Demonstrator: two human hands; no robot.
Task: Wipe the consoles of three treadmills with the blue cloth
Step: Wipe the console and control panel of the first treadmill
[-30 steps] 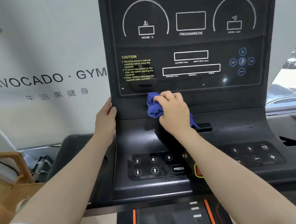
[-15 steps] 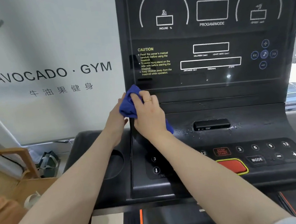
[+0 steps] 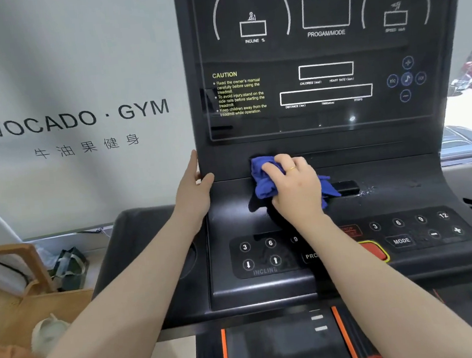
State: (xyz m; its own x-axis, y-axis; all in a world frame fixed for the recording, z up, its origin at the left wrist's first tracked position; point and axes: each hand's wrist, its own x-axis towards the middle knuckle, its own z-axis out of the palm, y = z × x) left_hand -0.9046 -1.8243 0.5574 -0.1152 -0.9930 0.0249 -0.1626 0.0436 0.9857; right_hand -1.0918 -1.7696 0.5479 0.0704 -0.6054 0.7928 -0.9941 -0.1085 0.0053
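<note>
Fingers of right hand (image 3: 293, 186) clamped on bunched blue cloth (image 3: 264, 183), pressed to black treadmill console (image 3: 341, 145) ledge at frame centre; left hand (image 3: 193, 183) fingers together, bracing console's left edge. Best sweep rightward with firm pressure toward the white specks (image 3: 367, 191), avoiding the red stop button (image 3: 375, 250).

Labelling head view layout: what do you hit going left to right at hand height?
Grey wall sign with dark gym lettering → left hand on the edge of the black treadmill console → crumpled blue cloth → right hand → small black slot.

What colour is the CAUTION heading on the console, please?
Yellow, on the black console; CAUTION heading shows best in the head view.
</note>
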